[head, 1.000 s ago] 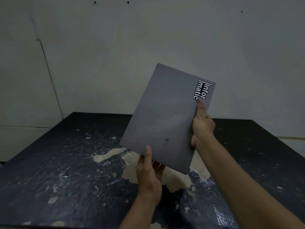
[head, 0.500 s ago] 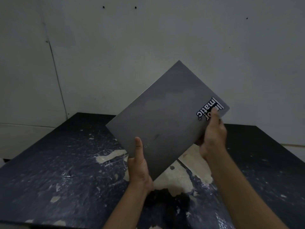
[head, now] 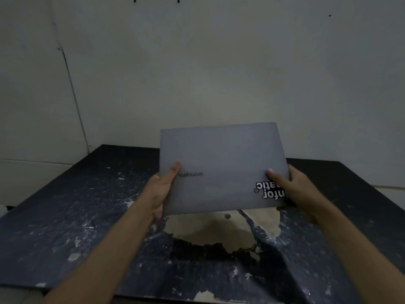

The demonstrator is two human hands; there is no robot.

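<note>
Seen from the head camera, a thin grey rectangular laptop (head: 221, 167), lid closed, is held in the air above a dark table with a peeling, scuffed top (head: 65, 216), its long edges roughly level and its broad face tilted toward the camera. The near left edge is gripped by the left hand (head: 161, 194), the thumb laid flat on the upper face and the fingers hidden beneath. The near right corner is gripped by the right hand (head: 293, 189) in the same way, its thumb partly covering a black-and-white sticker (head: 270, 190) whose lettering reads upside down. Directly under the laptop, a pale patch of bared tabletop is exposed. Behind, a pale wall (head: 197, 62) is seen.
</note>
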